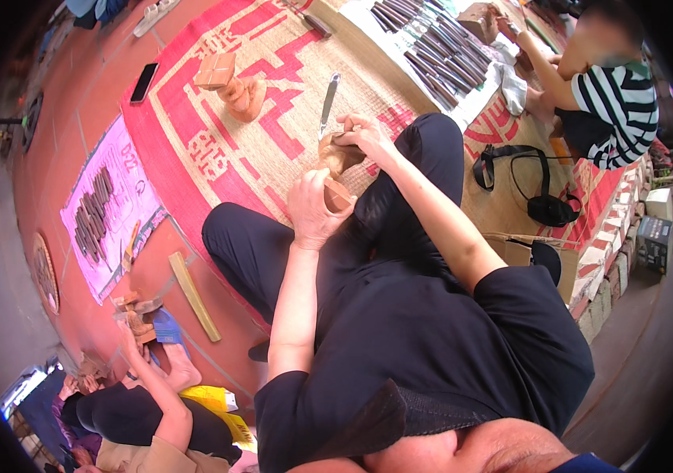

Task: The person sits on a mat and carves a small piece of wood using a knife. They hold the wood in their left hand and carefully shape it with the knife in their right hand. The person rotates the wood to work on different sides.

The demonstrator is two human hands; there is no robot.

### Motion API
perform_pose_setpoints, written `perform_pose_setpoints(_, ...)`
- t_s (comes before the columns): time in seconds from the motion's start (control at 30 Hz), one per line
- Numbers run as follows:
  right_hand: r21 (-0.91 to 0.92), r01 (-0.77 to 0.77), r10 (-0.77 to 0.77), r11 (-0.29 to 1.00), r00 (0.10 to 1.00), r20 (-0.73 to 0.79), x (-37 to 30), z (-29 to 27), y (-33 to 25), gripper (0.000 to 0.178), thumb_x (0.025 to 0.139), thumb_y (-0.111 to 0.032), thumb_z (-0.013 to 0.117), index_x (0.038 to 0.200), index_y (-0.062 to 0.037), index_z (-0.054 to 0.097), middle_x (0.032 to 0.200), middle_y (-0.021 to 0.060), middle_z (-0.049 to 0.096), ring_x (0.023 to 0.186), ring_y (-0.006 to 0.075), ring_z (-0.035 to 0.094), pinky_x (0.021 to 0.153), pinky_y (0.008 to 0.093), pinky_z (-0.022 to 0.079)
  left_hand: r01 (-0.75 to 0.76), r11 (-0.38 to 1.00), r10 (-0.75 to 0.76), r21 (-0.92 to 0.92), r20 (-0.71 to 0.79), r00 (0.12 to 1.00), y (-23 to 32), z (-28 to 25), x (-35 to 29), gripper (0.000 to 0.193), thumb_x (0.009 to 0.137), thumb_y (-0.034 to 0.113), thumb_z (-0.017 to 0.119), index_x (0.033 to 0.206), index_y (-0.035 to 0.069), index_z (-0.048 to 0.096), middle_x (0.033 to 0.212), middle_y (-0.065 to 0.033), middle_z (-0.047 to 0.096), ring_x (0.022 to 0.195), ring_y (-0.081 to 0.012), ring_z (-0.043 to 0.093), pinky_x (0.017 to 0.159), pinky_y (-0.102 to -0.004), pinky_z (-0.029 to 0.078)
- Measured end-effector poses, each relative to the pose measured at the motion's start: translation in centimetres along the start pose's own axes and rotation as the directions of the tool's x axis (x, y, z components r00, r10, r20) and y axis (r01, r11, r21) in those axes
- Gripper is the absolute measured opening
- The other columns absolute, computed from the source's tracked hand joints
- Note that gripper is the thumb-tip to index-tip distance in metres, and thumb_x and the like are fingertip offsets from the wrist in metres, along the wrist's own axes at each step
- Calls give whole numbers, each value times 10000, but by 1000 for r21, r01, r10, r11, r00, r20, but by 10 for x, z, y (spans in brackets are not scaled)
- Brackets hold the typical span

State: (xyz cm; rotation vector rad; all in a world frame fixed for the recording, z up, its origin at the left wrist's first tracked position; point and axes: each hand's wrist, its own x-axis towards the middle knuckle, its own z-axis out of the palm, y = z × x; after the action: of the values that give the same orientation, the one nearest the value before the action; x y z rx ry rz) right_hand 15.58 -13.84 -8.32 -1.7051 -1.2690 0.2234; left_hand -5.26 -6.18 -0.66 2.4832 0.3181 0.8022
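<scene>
My left hand (314, 209) is closed round the lower end of a small light-brown wood carving (336, 159), held above my lap. My right hand (365, 137) has bent fingers pressed to the carving's upper right side. Whether a small thing sits in those fingertips is hidden. Just beyond the carving is a long flat metal blade (328, 101); its near end meets the carving in view, and I cannot tell whether they touch. A second wood carving (243, 96), with a square block on top, stands on the red and straw-coloured mat (194, 142).
Dark-handled tools (447, 55) lie in rows on a white cloth, far right. More tools (93, 213) lie on a pink sheet at left. A phone (144, 83), a wooden strip (194, 296) and a black bag (551, 210) lie around. Other people (608, 102) sit right and lower left.
</scene>
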Motion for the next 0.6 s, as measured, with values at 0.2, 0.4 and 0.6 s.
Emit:
perform_pose_setpoints(0.2,247,-302,312,921,950,-2,-1,9,-43,233,653,-105,797,655,-22,579,973,93,659,995,246,604,852,348,466,70,998,-70,0,-15,997,-5,-1,0,790,625,387,869,1230,83,462,1064,-131,565,962,-337,574,822,-441,473)
perform_pose_setpoints(0.4,365,-381,432,849,900,-64,9,7,-32,212,676,-114,781,668,-19,592,968,114,662,924,222,614,808,316,471,58,998,-58,3,-36,998,-3,-2,0,784,618,364,877,1222,79,467,1057,-134,567,966,-337,580,829,-443,477)
perform_pose_setpoints(0.6,40,-334,334,942,919,-211,1,14,-33,158,697,-140,764,752,-42,653,844,101,642,868,241,632,769,370,479,91,995,-92,-31,-20,996,-3,-4,3,790,607,345,883,1224,78,468,1057,-135,566,965,-339,579,826,-437,478)
